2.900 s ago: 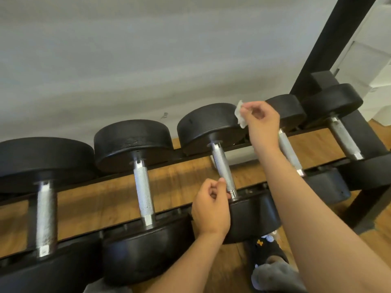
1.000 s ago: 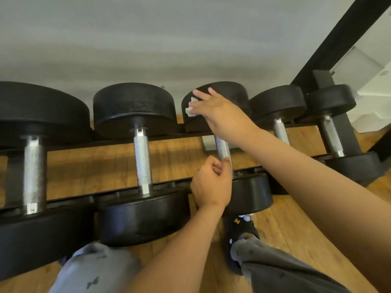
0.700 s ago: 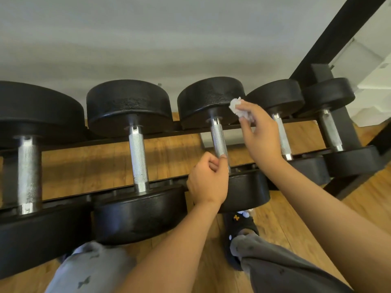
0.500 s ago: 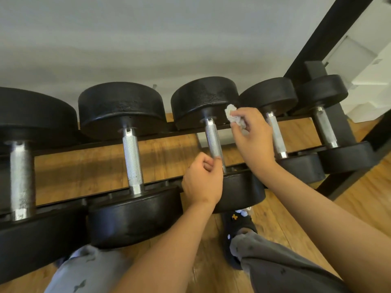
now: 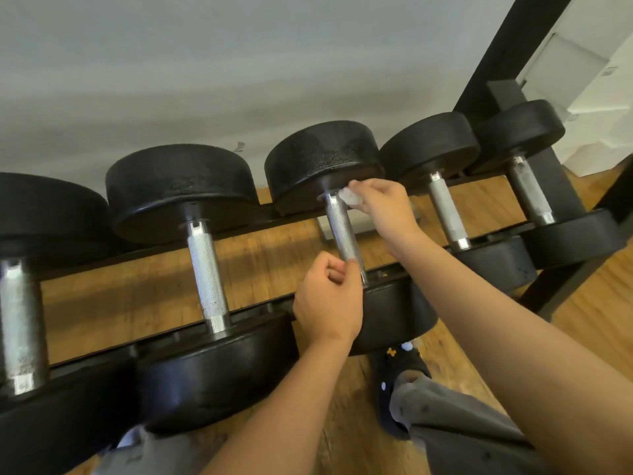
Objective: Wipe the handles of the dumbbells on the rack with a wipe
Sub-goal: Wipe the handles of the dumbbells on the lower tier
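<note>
Spanning the view, the black rack (image 5: 565, 282) carried a row of dumbbells, and the third dumbbell (image 5: 325, 156) from the left lay across its rails like the others. Its knurled steel handle (image 5: 340, 228) was gripped at the near end by the left hand (image 5: 329, 303), fingers and thumb curled round the bar. The right hand (image 5: 387, 210) pinched a small crumpled white wipe (image 5: 349, 197) in its fingertips, holding it against the handle's far end, just under the far head.
</note>
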Demonstrator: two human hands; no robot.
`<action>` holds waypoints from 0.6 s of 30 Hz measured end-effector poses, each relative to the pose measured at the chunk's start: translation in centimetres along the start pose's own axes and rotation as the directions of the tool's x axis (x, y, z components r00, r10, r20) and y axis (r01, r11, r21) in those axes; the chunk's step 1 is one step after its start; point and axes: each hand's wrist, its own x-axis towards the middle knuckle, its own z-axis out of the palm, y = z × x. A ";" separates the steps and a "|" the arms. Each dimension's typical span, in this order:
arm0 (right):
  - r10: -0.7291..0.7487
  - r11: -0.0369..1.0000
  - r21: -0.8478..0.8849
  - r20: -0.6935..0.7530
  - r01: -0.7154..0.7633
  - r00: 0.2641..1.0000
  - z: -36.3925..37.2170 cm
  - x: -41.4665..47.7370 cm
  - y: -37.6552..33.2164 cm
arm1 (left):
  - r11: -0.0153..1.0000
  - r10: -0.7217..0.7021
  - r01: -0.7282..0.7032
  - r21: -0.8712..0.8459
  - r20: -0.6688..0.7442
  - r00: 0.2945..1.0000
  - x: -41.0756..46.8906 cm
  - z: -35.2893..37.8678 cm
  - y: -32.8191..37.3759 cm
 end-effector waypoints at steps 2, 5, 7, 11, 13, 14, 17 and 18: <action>0.072 0.988 0.132 0.067 -0.081 0.995 -0.6 0.1 0.0 | 1.000 0.002 -0.002 0.003 0.003 1.000 0.0 0.0 0.0; 0.120 0.974 0.185 0.080 -0.133 0.990 -0.5 -0.1 0.5 | 1.000 0.001 -0.001 0.002 0.003 1.000 0.0 -0.1 0.0; 0.168 0.958 0.226 0.067 -0.179 0.984 -0.1 -0.1 0.7 | 1.000 -0.002 0.002 0.001 0.004 1.000 0.0 -0.1 0.1; 0.150 0.987 0.051 0.000 -0.150 0.989 0.5 -0.1 0.5 | 1.000 -0.004 0.004 0.005 0.001 1.000 -0.2 -0.1 0.2; 0.140 0.990 -0.009 -0.007 -0.140 0.990 0.8 0.1 0.6 | 1.000 -0.004 0.004 0.007 0.003 1.000 -0.2 -0.1 0.2; 0.147 0.989 -0.018 0.002 -0.147 0.989 0.9 0.2 0.7 | 1.000 -0.006 0.006 0.008 0.005 1.000 -0.2 -0.1 0.2; 0.198 0.980 0.004 0.088 -0.199 0.976 0.8 0.9 1.1 | 1.000 -0.011 0.011 0.005 0.012 1.000 -0.2 -0.2 0.2; 0.208 0.975 0.045 0.142 -0.216 0.968 0.8 1.0 1.3 | 1.000 -0.012 0.012 0.002 0.014 1.000 -0.2 -0.2 0.2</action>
